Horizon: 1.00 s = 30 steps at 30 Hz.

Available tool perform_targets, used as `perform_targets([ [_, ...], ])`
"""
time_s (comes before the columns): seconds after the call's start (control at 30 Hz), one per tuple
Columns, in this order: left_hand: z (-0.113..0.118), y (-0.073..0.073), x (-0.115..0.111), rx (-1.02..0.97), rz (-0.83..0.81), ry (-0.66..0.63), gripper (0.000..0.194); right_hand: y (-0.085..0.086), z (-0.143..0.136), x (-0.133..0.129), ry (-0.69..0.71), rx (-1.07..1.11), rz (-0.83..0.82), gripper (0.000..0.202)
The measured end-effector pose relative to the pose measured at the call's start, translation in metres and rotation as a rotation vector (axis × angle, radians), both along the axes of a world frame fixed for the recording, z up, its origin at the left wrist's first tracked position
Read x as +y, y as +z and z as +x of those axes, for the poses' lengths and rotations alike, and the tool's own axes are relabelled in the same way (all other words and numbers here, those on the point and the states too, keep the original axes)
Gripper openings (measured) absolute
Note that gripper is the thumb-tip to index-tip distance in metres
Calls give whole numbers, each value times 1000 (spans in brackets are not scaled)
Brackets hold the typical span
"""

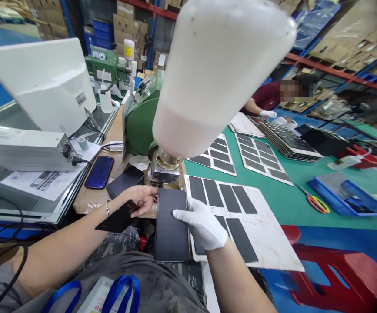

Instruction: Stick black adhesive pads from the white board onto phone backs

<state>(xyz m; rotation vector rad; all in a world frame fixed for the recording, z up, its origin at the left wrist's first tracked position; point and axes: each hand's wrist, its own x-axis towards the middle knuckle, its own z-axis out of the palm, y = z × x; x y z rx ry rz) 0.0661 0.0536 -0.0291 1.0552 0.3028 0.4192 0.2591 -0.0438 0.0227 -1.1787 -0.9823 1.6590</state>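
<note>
In front of my body, my right hand (201,221), in a white glove, grips a long black flat panel (171,234), thumb on its face. My bare left hand (141,201) has curled fingers with a smaller dark flat piece (118,218) hanging from them; its index fingertip is at the panel's upper left edge. The panel's top end lies just below the metal head (165,167) of a green machine (142,115). A big translucent bottle (214,74), partly filled with pale liquid, sits upside down on that head. Left of it lies a stack of black pieces (126,180).
Right of the panel, a white board (269,230) carries rows of black rectangles. Further boards (263,158), scissors (317,202) and a blue tray (348,200) lie on the green table. A phone (99,172) is at left. A co-worker (266,98) is across the table; a red stool (341,274) stands right.
</note>
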Motion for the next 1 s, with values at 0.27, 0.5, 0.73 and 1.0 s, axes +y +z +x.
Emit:
perform_targets([
  [0.27,-7,4,-8,-268,-167,53,54,16,-16,16,-72,136,-69,33],
  [0.5,-79,17,-12,-330,-164,154,49,15,-79,39,83,221,-21,33],
  [0.73,-89,11,-30,-316,-85,225,45,9,-74,40,292,38,160,38],
  [1.0,-60,-13,-31,-197,35,112,45,-2,89,4,174,-657,95,38],
])
